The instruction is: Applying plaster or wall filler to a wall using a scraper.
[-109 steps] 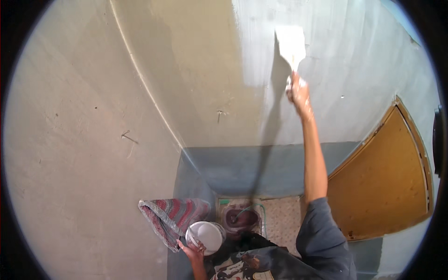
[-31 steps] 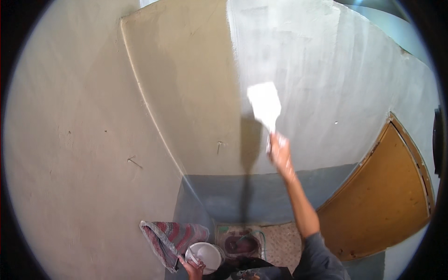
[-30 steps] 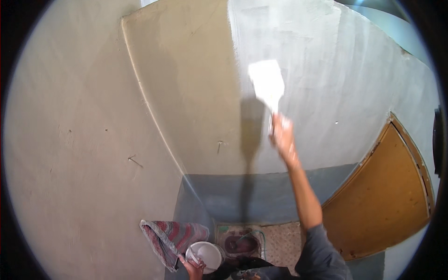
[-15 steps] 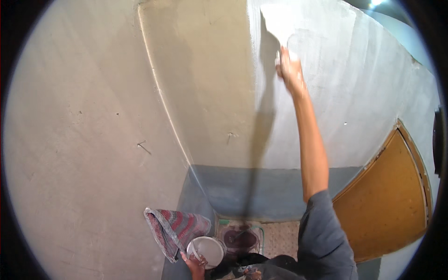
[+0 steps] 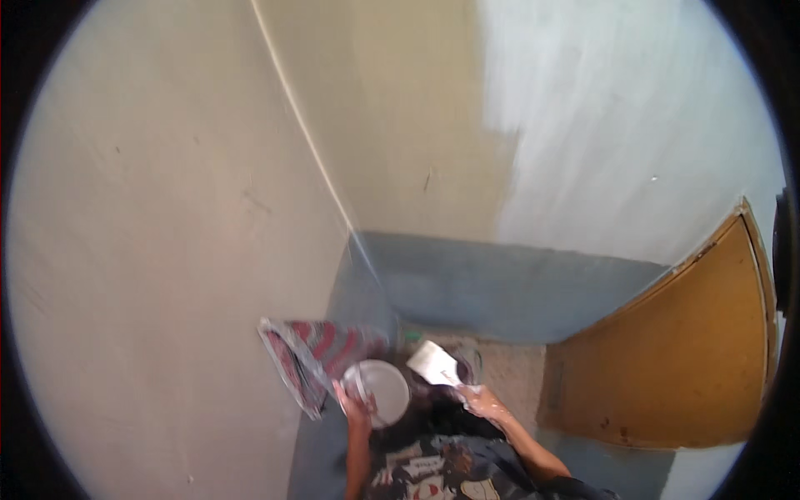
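My right hand (image 5: 483, 403) is wrapped round the handle of a wide flat paintbrush (image 5: 435, 363), its broad white end tilted up to the left. The brush is low in front of me, a little right of a round white bucket (image 5: 398, 406) and apart from it. My left hand (image 5: 357, 407) grips the bucket at its left rim. A pale strip, perhaps the bucket's handle, crosses the left side by my fingers. What lies in the bucket looks pale; its depth cannot be made out. The far wall has a wet-looking whitish coat (image 5: 600, 108) on its right part.
A red and grey patterned cloth (image 5: 321, 350) hangs beside the bucket at the left wall (image 5: 167, 250). Bare beige wall (image 5: 408, 100) meets the coat, with a nail (image 5: 428, 178) in it. A blue-grey band (image 5: 500, 283) runs below. A brown door (image 5: 667, 358) stands at right.
My right hand has come down from high on the far wall to beside the bucket, brush still held. The view has tilted downward. My left hand stays at the bucket.
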